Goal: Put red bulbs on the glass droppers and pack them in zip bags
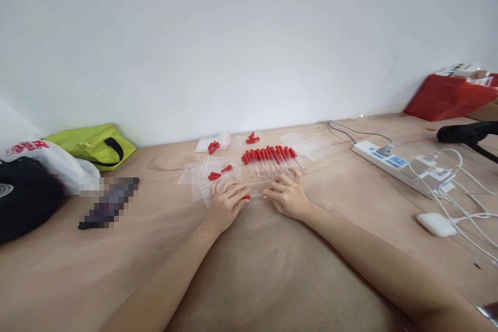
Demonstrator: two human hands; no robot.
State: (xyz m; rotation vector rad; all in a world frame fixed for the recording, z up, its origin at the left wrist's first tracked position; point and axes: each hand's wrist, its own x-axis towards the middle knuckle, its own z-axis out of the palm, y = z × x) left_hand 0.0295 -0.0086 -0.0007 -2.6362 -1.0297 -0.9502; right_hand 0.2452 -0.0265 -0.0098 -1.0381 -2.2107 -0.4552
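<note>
Between my two hands lies a thin clear dropper pipette [257, 195] with a red rubber bulb. My left hand [226, 202] has its fingers closed on the bulb end. At the other end, the fingertips of my right hand [287, 196] pinch the clear tube. Just beyond them, a row of several droppers [268, 155] lies side by side, red bulbs pointing away from me. Loose red rubber bulbs [213, 176] rest on clear zip bags [198, 179] near my left hand. Farther back are more red bulbs [213, 147] on bags.
Clear bags [305, 145] lie behind the row. To the right are a white power strip [400, 166], cables and a white charger [436, 224]. A red bag [443, 96] stands far right. On the left sit a green bag [89, 142], a black round item [29, 199] and a pixelated object [111, 203].
</note>
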